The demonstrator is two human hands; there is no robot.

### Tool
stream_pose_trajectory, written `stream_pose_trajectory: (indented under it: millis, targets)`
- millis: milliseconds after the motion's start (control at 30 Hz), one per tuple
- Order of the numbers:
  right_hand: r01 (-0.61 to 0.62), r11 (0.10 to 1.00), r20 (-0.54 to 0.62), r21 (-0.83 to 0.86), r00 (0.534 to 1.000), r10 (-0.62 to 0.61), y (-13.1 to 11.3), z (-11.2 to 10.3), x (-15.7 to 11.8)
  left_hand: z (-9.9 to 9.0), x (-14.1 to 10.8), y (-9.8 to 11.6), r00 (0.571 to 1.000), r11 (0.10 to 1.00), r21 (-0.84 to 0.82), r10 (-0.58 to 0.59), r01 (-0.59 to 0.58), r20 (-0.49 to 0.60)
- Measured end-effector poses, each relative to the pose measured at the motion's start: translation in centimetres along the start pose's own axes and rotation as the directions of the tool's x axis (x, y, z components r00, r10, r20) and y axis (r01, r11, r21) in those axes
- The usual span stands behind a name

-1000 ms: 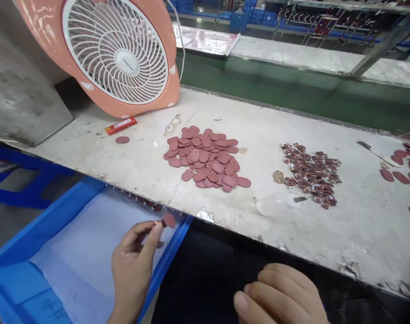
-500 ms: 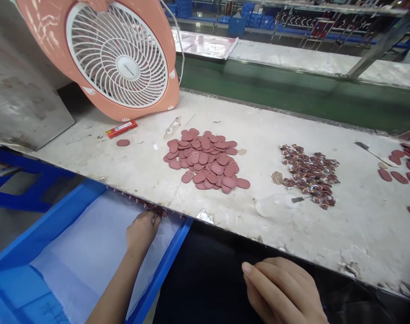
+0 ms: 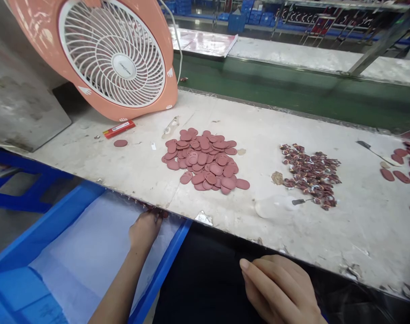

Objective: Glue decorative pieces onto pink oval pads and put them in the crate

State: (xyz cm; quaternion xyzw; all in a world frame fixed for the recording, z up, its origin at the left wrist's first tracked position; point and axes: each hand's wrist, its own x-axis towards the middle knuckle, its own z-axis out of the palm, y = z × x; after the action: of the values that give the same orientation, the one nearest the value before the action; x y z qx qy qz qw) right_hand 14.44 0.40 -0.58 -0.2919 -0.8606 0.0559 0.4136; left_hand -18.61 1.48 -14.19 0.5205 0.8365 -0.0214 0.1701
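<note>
My left hand (image 3: 146, 229) reaches into a blue crate (image 3: 69, 215) lined with a white translucent sheet. Its fingers go under the table's front edge and are mostly hidden; a bit of reddish-brown shows beside them. I cannot tell whether they grip it. Over my dark lap, my right hand (image 3: 281, 285) is closed, fingers curled and thumb against them, with nothing showing in it. On the table lies a heap of flat oval reddish-brown pieces (image 3: 205, 157), some with small holes. One single oval piece (image 3: 120, 143) lies apart on the left.
A pink fan (image 3: 123, 67) stands at the back left, near a narrow red box (image 3: 119, 129). To the right are a pile of small dark-red pieces (image 3: 311, 173), a thin dark-handled tool (image 3: 373, 150) and more oval pieces (image 3: 402, 177). A green belt (image 3: 275, 90) runs behind the table.
My left hand has slid a little further under the table edge, so its fingers show less. A small dark-red thing has appeared on the green belt beside the fan. My right hand has hardly moved.
</note>
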Motion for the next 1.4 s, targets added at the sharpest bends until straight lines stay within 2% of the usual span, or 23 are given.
stream_pose_trajectory:
  millis: [133, 200, 233, 300, 367, 433, 467, 500, 533, 567, 633, 700, 767, 900, 1033, 1067, 1100, 1167, 1200, 1233, 1267, 1333, 1400]
  targets:
    - [-0.004, 1.0, 0.001, -0.007, 1.0, 0.004, 0.1, -0.1, -0.1, 0.3, -0.2, -0.1, 0.994, 0.999, -0.021, 0.029, -0.031, -0.106]
    - [-0.007, 1.0, -0.025, -0.025, 1.0, 0.007, 0.3, -0.4, -0.2, 0.1, -0.8, -0.2, 0.97, 0.996, -0.046, 0.062, -0.075, -0.236]
    - [-0.02, 0.999, -0.05, -0.041, 0.999, 0.018, 0.4, -0.6, -0.2, -0.1, -1.2, -0.2, 0.94, 0.992, -0.063, 0.078, -0.105, -0.333]
    - [-0.078, 0.993, -0.134, -0.088, 0.989, 0.066, 1.0, -1.0, -0.3, -0.8, -2.1, -0.2, 0.817, 0.977, -0.097, 0.103, -0.19, -0.567]
    - [-0.186, 0.974, -0.238, -0.129, 0.959, 0.152, 1.8, -1.3, -0.3, -1.9, -3.0, 0.2, 0.611, 0.944, -0.102, 0.12, -0.315, -0.783]
    - [-0.315, 0.937, -0.303, -0.153, 0.917, 0.26, 2.7, -1.4, 0.1, -3.6, -3.8, 1.6, 0.402, 0.891, -0.054, 0.149, -0.451, -0.903]
    - [-0.374, 0.913, -0.308, -0.161, 0.898, 0.313, 3.1, -1.4, 0.4, -4.6, -4.1, 2.8, 0.324, 0.861, -0.019, 0.171, -0.509, -0.93]
    - [-0.431, 0.886, -0.29, -0.169, 0.881, 0.373, 3.5, -1.3, 0.8, -5.8, -4.4, 4.3, 0.273, 0.829, 0.014, 0.2, -0.559, -0.941]
    - [-0.488, 0.856, -0.254, -0.173, 0.861, 0.44, 3.8, -1.2, 1.2, -7.0, -4.7, 6.2, 0.258, 0.795, 0.039, 0.242, -0.605, -0.936]
    - [-0.542, 0.823, -0.206, -0.168, 0.836, 0.508, 4.1, -1.0, 1.7, -8.2, -4.8, 8.2, 0.258, 0.759, 0.06, 0.294, -0.648, -0.92]
    - [-0.622, 0.771, -0.108, -0.135, 0.783, 0.613, 4.4, -0.7, 2.6, -10.4, -5.0, 12.3, 0.335, 0.706, 0.074, 0.423, -0.705, -0.842]
    - [-0.659, 0.748, -0.046, -0.082, 0.752, 0.658, 4.5, -0.4, 3.1, -12.0, -4.8, 15.6, 0.436, 0.673, 0.074, 0.554, -0.736, -0.709]
    - [-0.667, 0.745, -0.039, -0.025, 0.745, 0.666, 4.4, -0.5, 3.2, -12.7, -4.5, 17.7, 0.483, 0.665, 0.068, 0.605, -0.744, -0.633]
    - [-0.699, 0.709, -0.089, 0.095, 0.703, 0.705, 3.9, -1.1, 2.3, -12.8, -4.3, 18.5, 0.539, 0.679, -0.011, 0.572, -0.734, -0.618]
    - [-0.69, 0.673, -0.144, 0.266, 0.662, 0.735, 3.1, -1.7, 1.6, -12.9, -5.8, 18.0, 0.583, 0.658, -0.183, 0.46, -0.73, -0.67]
    - [-0.677, 0.659, -0.146, 0.326, 0.653, 0.743, 2.8, -1.8, 1.7, -13.0, -6.5, 17.9, 0.627, 0.627, -0.295, 0.409, -0.721, -0.663]
    - [-0.664, 0.639, -0.133, 0.388, 0.646, 0.752, 2.5, -1.8, 1.9, -13.1, -7.2, 17.9, 0.7, 0.568, -0.451, 0.357, -0.688, -0.618]
    - [-0.646, 0.579, -0.066, 0.497, 0.638, 0.767, 2.0, -2.0, 2.4, -13.3, -8.7, 17.8, 0.878, 0.382, -0.795, 0.293, -0.471, -0.38]
    - [-0.644, 0.547, -0.018, 0.535, 0.639, 0.769, 1.8, -2.1, 2.8, -13.4, -9.4, 17.8, 0.928, 0.29, -0.906, 0.301, -0.31, -0.221]
    - [-0.646, 0.521, 0.031, 0.558, 0.643, 0.765, 1.7, -2.2, 3.2, -13.4, -10.0, 17.8, 0.939, 0.229, -0.959, 0.334, -0.169, -0.086]
    - [-0.648, 0.493, 0.08, 0.581, 0.647, 0.758, 1.6, -2.3, 3.6, -13.4, -10.5, 17.8, 0.927, 0.207, -0.975, 0.376, -0.082, 0.002]
    - [-0.656, 0.4, 0.196, 0.64, 0.642, 0.741, 1.8, -2.6, 4.1, -13.2, -11.1, 17.7, 0.885, 0.192, -0.981, 0.454, 0.019, 0.106]
    - [-0.665, 0.243, 0.348, 0.706, 0.625, 0.699, 2.0, -2.9, 4.3, -12.8, -11.4, 17.5, 0.826, 0.157, -0.977, 0.524, 0.144, 0.206]
